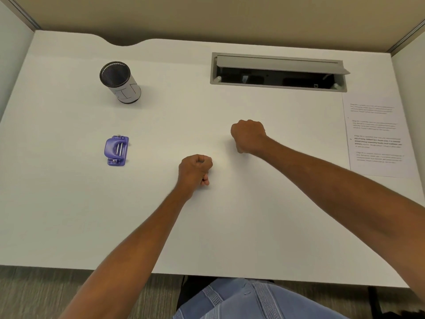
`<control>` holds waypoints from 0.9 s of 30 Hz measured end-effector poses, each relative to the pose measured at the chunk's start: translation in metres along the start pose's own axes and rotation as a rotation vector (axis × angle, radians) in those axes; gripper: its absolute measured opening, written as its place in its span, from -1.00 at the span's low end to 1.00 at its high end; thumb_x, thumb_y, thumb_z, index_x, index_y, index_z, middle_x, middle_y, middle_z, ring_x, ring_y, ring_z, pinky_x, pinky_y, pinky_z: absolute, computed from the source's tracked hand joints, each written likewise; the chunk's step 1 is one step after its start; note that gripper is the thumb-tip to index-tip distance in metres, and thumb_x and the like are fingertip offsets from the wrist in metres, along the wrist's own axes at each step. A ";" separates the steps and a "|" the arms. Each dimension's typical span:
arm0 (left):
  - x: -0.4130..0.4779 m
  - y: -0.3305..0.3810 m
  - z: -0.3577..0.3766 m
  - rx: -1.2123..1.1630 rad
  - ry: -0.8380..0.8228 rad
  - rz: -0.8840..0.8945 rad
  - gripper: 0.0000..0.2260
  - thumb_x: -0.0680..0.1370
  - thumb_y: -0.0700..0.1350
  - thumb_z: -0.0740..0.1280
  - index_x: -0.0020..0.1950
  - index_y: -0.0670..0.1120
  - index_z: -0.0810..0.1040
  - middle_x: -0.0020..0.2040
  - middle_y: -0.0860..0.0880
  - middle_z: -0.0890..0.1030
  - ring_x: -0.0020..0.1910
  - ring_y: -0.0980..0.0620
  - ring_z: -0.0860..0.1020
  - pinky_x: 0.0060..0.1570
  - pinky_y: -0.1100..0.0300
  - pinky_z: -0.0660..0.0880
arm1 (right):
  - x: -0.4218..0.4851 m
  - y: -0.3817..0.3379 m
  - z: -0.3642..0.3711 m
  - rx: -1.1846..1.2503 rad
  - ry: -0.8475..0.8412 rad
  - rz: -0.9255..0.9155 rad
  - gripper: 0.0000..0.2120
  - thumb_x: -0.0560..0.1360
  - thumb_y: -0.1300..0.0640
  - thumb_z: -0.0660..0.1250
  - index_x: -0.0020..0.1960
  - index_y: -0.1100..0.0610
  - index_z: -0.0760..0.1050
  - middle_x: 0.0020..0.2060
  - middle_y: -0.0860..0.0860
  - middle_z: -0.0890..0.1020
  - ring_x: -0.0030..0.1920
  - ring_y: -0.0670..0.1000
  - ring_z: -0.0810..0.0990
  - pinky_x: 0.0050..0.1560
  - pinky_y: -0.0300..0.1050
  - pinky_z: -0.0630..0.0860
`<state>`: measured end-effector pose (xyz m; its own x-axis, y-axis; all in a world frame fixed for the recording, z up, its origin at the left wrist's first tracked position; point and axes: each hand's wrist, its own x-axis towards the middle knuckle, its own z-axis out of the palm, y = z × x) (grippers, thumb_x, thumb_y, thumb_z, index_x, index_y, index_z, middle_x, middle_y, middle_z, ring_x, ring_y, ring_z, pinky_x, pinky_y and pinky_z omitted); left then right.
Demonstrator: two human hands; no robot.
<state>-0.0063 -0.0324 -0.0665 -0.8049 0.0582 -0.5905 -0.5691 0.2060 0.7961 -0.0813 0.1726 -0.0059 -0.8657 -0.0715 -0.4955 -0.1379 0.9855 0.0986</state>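
Note:
My left hand [195,170] is curled into a fist over the middle of the white desk [230,226] and holds nothing. My right hand [248,135] is also a fist, a little farther back and to the right, with nothing in it. A purple hole punch [116,150] lies to the left of my left hand. Behind it stands a black mesh pen cup [119,81] wrapped in white paper, with nothing visible inside. A printed sheet of paper [377,137] lies flat at the desk's right edge.
A grey cable hatch [278,72] with its lid raised is set into the desk at the back right. Beige partition walls [207,17] close in the desk at the back and both sides. The desk's front edge runs above my lap.

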 end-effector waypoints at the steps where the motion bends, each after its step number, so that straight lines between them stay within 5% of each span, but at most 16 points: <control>1: 0.000 0.000 0.000 0.003 0.000 0.001 -0.83 0.56 -0.05 0.47 0.00 -0.15 0.73 -0.44 -0.04 0.58 -0.51 -0.02 0.54 -0.48 0.24 0.51 | 0.001 0.000 0.000 0.001 -0.011 0.003 -0.70 0.41 0.33 0.50 -0.18 0.11 0.38 -0.30 -0.01 0.36 -0.13 0.17 0.55 -0.14 -0.06 0.47; 9: 0.001 -0.002 0.002 0.016 0.010 0.022 -0.85 0.54 -0.05 0.46 -0.03 -0.12 0.73 -0.44 -0.05 0.59 -0.52 -0.02 0.54 -0.46 0.22 0.53 | 0.003 0.003 0.007 0.029 -0.034 0.028 -0.60 0.37 0.24 0.55 -0.29 0.06 0.30 -0.31 -0.02 0.39 -0.18 0.14 0.53 -0.18 -0.09 0.42; 16: 0.000 -0.002 0.002 0.033 0.021 0.042 -0.88 0.55 -0.05 0.46 -0.06 -0.10 0.72 -0.45 -0.07 0.59 -0.53 -0.03 0.53 -0.46 0.22 0.54 | -0.003 0.012 0.024 0.187 0.058 0.031 -0.81 0.34 0.24 0.43 -0.26 0.10 0.40 -0.28 -0.02 0.49 -0.17 0.17 0.58 -0.24 -0.14 0.34; 19: 0.000 -0.003 0.002 0.029 0.016 0.042 -0.88 0.55 -0.06 0.46 -0.05 -0.09 0.72 -0.45 -0.06 0.59 -0.53 -0.02 0.53 -0.45 0.22 0.55 | -0.008 0.028 0.037 0.414 0.090 0.095 -0.91 0.34 0.15 0.43 -0.21 0.09 0.52 -0.25 -0.03 0.59 -0.21 0.12 0.58 -0.29 -0.15 0.33; 24: 0.001 -0.006 0.001 0.001 0.006 0.044 -0.88 0.56 -0.06 0.46 -0.03 -0.10 0.72 -0.43 -0.02 0.57 -0.52 0.00 0.52 -0.44 0.19 0.56 | -0.032 0.066 0.058 1.141 0.179 0.253 -0.80 0.29 0.09 0.49 -0.23 0.21 0.56 -0.37 -0.15 0.60 -0.37 -0.12 0.49 -0.34 -0.19 0.40; 27: 0.000 -0.006 0.000 -0.031 0.006 0.041 -0.87 0.57 -0.04 0.47 -0.03 -0.10 0.71 -0.43 -0.02 0.56 -0.52 0.00 0.52 -0.45 0.21 0.53 | -0.051 0.080 0.066 1.437 0.206 0.257 -0.80 0.29 0.08 0.48 -0.23 0.21 0.57 -0.36 -0.09 0.59 -0.37 -0.09 0.51 -0.33 -0.21 0.44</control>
<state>-0.0026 -0.0340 -0.0711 -0.8284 0.0603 -0.5569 -0.5407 0.1735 0.8231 -0.0171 0.2656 -0.0295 -0.8608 0.2262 -0.4560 0.5050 0.2682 -0.8204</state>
